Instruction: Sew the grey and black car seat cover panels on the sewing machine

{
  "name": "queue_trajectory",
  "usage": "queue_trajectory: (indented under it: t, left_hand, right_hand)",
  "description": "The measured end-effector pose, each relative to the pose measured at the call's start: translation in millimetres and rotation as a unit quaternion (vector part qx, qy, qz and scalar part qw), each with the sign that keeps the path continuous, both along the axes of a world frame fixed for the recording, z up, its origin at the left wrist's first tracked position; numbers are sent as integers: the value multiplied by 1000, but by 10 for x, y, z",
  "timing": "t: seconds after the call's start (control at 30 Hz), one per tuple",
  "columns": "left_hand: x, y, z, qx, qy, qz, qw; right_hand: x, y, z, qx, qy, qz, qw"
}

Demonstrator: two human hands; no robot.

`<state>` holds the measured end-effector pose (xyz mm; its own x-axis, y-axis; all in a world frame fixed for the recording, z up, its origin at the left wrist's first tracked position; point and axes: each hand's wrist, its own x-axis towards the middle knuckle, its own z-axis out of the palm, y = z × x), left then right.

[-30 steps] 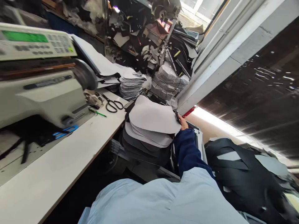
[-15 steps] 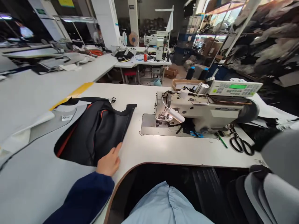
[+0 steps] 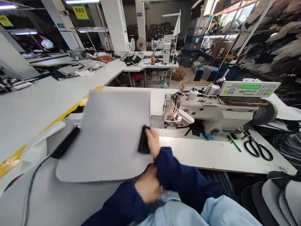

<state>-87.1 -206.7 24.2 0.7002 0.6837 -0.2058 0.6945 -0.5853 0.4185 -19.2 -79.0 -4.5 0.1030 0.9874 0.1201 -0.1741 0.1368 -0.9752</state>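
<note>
A grey fabric panel [image 3: 113,138] spreads over the desk [image 3: 188,153], left of the sewing machine [image 3: 211,113]. The right hand [image 3: 154,142] has its fingers gripping a black strip [image 3: 144,139] at the panel's right side. The left hand [image 3: 148,186] is blurred near the desk's front edge; I cannot tell whether its fingers are wide or narrow. Black-handled scissors [image 3: 259,150] lie towards the right front corner.

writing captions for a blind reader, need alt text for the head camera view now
A person's right grip holds a black strip at the edge of a large grey panel; the blurred left grip is just below. A sewing machine and black scissors are on the white table to the right.
</note>
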Motion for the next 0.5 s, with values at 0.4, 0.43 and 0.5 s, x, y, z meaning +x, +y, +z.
queue_trajectory:
  t: [0.4,0.43,0.5]
  left_hand:
    - [-1218,1516,-150,182,164,313,918]
    - [-1199,1558,-216,183,165,310,918]
    - [-1170,1568,-268,189,167,307,918]
  right_hand:
    - [277,-424,-132,396,-389,176,813]
    - [304,-423,-139,364,-379,230,819]
    - [296,-426,-180,232,-327,336,852]
